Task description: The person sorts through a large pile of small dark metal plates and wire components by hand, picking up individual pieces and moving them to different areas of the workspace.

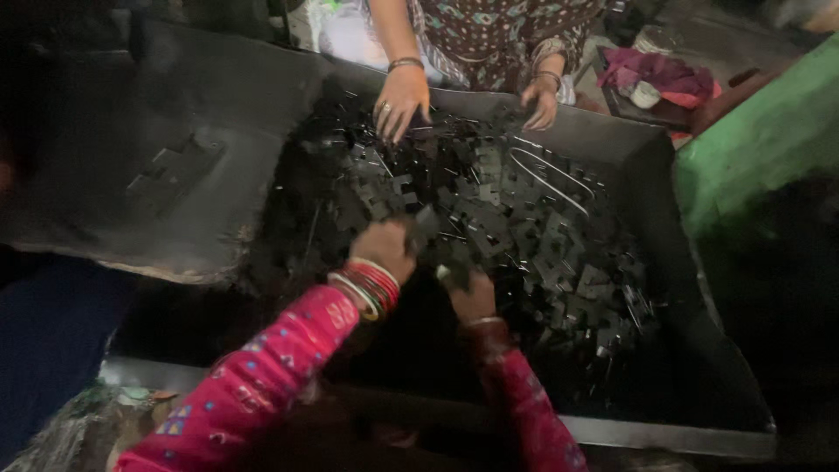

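Left hand (384,249) and right hand (472,293) in middle of tray (612,140), fingers curled into pile of dark metal pieces (516,218); exact hold cannot tell. Risk: sharp edges cut fingers; co-worker's hands (400,100) at far edge may collide; dim light hides pieces.

Under our hands (428,262) we see flat dark metal pieces (507,218), dull with a faint sheen on their edges, heaped in a matt grey sheet-metal tray (647,428). Beyond them lie bright, glossy wire loops (546,175). Our sleeves (253,385) are pink printed cloth, and glossy red bangles (371,284) ring the left wrist.
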